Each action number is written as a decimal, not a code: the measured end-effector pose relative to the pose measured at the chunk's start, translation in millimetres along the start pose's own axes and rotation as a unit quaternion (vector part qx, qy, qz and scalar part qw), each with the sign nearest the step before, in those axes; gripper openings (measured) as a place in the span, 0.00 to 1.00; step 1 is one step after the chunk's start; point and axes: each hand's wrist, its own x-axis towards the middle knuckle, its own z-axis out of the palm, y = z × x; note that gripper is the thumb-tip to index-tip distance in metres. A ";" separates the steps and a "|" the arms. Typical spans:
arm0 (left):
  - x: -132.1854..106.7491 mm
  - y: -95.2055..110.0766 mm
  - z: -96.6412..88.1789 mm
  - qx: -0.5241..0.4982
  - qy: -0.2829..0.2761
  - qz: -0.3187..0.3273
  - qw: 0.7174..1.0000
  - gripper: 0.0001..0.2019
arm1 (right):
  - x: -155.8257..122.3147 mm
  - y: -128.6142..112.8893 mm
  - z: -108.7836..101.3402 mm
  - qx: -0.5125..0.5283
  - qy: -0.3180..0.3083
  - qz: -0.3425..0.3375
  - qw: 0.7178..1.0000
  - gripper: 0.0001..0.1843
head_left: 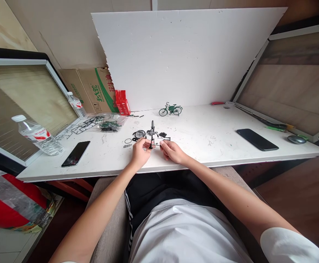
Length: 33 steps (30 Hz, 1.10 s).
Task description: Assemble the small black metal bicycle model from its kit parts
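Observation:
Near the front of the table, a partly built black model bicycle [152,128] points away from me, its wheel at the far end. My left hand [141,153] is closed on its near end, around the seat. Close on the right, my right hand [172,151] is pinched beside the bicycle. A thin dark part seems to stick out from its fingertips, too small to name. A loose spoked wheel [140,134], a thin ring [128,141] and a small black piece [163,134] lie around the bicycle.
A finished green model bicycle [170,109] stands farther back. Left are part frames [86,125], a bag of parts [110,125], water bottles [40,135], a phone [76,153] and a red box [122,103]. Right are another phone [257,139] and a mouse [296,139]. A white board [186,54] rises behind.

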 end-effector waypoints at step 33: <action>-2.9 -0.5 -0.1 -0.003 -0.007 0.010 1.000 0.06 | -2.1 -8.7 -2.7 -0.010 -0.028 0.050 0.998 0.34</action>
